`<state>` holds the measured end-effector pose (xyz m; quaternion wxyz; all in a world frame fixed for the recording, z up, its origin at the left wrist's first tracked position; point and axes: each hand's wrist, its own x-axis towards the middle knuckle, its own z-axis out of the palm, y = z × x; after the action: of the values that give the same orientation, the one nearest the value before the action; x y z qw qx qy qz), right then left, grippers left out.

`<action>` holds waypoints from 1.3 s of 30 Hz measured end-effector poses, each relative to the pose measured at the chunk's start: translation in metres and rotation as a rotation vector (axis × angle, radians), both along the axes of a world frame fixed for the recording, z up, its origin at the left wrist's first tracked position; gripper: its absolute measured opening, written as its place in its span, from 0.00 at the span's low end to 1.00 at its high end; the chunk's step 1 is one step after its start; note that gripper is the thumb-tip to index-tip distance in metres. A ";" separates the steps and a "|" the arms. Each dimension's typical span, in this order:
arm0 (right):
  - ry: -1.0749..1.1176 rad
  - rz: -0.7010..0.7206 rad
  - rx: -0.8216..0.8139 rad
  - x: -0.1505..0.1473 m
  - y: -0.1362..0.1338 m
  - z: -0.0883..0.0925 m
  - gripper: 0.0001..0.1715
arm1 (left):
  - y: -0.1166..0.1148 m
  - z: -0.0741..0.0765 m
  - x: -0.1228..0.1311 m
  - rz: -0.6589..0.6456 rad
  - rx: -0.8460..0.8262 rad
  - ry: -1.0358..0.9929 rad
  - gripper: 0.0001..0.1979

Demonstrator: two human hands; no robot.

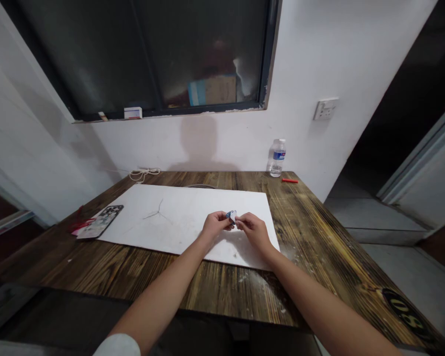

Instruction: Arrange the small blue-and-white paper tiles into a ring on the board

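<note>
A small blue-and-white piece (231,215), perhaps folded paper or a wrapper, is pinched between my two hands; its exact kind is too small to make out. My left hand (215,225) grips its left side with thumb and fingers closed. On its right edge, the thumb and fingertips of my right hand (253,229) are closed too. Both hands are over the right part of a white board (178,232) that lies flat on the wooden table (241,287). Dark branching lines mark the board's left half.
At the board's left end lies a dark-edged patterned flat object (103,222) beside red strands (82,225). A white cord (144,173) is coiled at the back left. Near the wall, a water bottle (278,159) stands upright by a red stick-like object (289,181).
</note>
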<state>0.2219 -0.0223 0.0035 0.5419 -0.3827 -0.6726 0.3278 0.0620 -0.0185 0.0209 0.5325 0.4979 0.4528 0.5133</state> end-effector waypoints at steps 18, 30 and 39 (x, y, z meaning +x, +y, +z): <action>0.473 0.196 -0.407 0.002 0.007 0.000 0.22 | -0.004 0.005 -0.003 -0.172 0.074 0.040 0.21; 0.550 0.357 -0.581 0.002 0.000 0.008 0.24 | 0.000 0.006 -0.005 -0.246 0.151 0.096 0.26; 0.524 0.420 -0.638 0.002 -0.001 0.006 0.29 | -0.005 0.013 -0.004 -0.285 0.255 0.215 0.18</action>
<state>0.2240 -0.0228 0.0091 0.4705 -0.2904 -0.4414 0.7067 0.0581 -0.0234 0.0340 0.4810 0.6720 0.3636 0.4300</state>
